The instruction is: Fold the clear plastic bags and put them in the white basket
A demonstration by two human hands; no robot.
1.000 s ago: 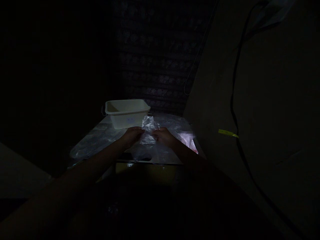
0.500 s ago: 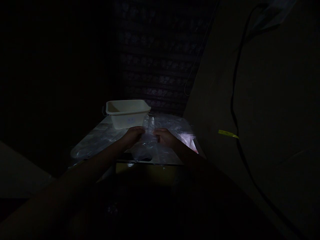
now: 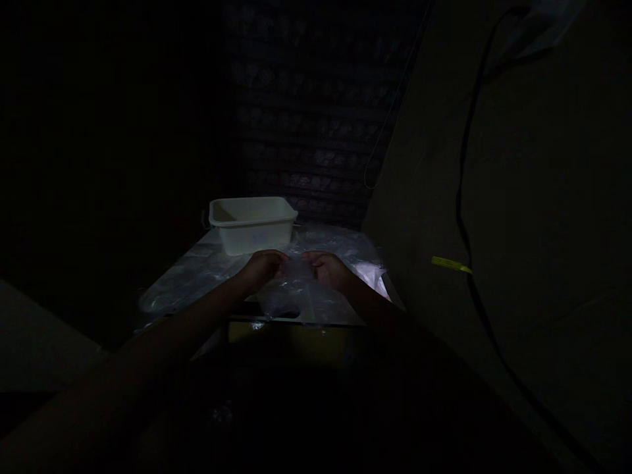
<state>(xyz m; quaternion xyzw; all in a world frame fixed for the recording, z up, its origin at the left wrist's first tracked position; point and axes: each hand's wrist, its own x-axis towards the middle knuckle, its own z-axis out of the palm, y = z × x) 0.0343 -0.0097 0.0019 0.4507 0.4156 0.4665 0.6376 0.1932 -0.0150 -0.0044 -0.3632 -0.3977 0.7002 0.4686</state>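
Super dark room, pale table [image 3: 345, 315] in the middle with clear plastic strewn over it. Near side, left hand [image 3: 266, 266] and right hand [image 3: 330, 268] each have a closed-looking grip on a thin clear plastic piece [image 3: 297, 266], held between them above the table. Pinkish-white bundle [image 3: 372, 278] sits by the right edge. Further back on the left there's an off-white tub [image 3: 257, 236], upright, just beyond the left hand. Patterned curtain-like backdrop [image 3: 316, 158] at the far end.
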